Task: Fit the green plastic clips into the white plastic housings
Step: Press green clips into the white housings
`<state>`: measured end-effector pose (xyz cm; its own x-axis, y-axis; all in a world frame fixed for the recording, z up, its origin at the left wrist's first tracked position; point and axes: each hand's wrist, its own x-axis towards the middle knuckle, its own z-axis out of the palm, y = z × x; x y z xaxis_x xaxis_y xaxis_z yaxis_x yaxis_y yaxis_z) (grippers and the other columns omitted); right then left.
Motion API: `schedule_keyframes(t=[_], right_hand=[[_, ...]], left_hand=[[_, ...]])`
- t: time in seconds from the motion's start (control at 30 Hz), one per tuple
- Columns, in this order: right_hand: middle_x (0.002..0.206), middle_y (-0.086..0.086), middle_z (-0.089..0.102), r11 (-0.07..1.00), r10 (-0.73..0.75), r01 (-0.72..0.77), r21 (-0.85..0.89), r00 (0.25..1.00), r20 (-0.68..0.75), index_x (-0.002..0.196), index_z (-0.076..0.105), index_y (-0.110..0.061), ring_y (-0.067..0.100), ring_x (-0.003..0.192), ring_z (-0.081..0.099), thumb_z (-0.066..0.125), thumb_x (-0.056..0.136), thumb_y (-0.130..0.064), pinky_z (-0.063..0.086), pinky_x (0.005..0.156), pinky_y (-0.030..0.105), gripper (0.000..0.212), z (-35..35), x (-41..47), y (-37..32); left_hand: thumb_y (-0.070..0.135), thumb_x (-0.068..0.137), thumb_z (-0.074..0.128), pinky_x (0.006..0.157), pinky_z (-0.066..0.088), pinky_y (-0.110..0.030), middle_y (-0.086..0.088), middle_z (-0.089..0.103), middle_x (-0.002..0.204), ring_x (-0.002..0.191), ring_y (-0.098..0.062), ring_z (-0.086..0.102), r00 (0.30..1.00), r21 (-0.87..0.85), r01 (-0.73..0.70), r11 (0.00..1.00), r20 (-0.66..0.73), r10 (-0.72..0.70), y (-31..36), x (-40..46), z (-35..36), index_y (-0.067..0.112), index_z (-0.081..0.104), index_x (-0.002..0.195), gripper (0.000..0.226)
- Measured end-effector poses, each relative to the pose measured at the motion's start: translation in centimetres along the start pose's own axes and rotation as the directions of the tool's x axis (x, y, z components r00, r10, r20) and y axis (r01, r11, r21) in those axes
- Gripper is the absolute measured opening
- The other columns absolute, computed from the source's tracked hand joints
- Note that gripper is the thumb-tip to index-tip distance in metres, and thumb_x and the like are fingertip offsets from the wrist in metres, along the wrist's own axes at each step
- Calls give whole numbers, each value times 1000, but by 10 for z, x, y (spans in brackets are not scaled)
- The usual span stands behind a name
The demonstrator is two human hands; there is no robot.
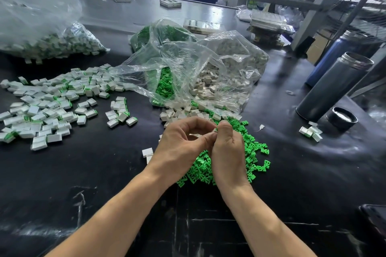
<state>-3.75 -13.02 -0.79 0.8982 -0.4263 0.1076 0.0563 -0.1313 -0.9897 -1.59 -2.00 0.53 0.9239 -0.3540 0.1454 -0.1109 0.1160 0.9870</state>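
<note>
— Grip status, both hands: the left hand [183, 142] and the right hand [226, 152] meet fingertip to fingertip above the green plastic clips [253, 150], fingers curled, pinching a small white plastic housing [214, 130] between them. Only a pale edge of that part shows; whether a clip is already seated in it cannot be told.

— Location of the loose stock?

— Clips lie heaped on the black surface [104, 173] under and to the right of the hands. More white housings [179, 113] sit just beyond the fingers, spilling from a clear plastic bag [188, 64] that holds green and white parts side by side.

— Other items?

— Left: a wide scatter of fitted pieces [48, 106], white with green edges, and a second bag [48, 33] behind them. Right: a grey flask [332, 87] standing open, with its dark cap [342, 120] beside it.
</note>
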Motion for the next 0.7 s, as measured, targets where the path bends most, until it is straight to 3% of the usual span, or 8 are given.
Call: schedule_keyframes(t=[0.07,0.13,0.33,0.7], right_hand=[[81,-1,77,1000,-3,3,-17,1000,-4,87,79,-12,18,80,73,31,95,-49,57,77,41,62,1,2,1],[87,4,79,999,-10,10,-43,1000,-13,91,81,-11,21,88,75,30,96,-50,59,83,44,64,1,3,3],[82,5,78,997,-10,7,-78,999,-33,87,79,-10,24,84,75,30,95,-48,60,79,48,63,0,4,3],[85,4,78,996,1,-5,-91,999,-37,88,79,-9,22,87,75,30,94,-48,60,83,48,63,1,4,3]], left_hand=[[22,83,79,91,58,-48,-8,78,96,96,-34,73,1000,0,0,1000,-7,0,0,0,-1,15,77,94,13],[17,87,80,89,59,-42,-7,78,96,96,-30,74,1000,2,-4,1000,-8,4,0,-1,-1,14,77,95,9],[14,88,78,84,59,-27,-4,78,97,95,-22,75,1000,13,-19,1000,-15,19,0,-1,-1,15,78,94,7],[14,88,78,85,59,-29,-4,78,98,96,-23,75,999,12,-30,999,-27,30,-1,-1,-1,13,78,95,7]])
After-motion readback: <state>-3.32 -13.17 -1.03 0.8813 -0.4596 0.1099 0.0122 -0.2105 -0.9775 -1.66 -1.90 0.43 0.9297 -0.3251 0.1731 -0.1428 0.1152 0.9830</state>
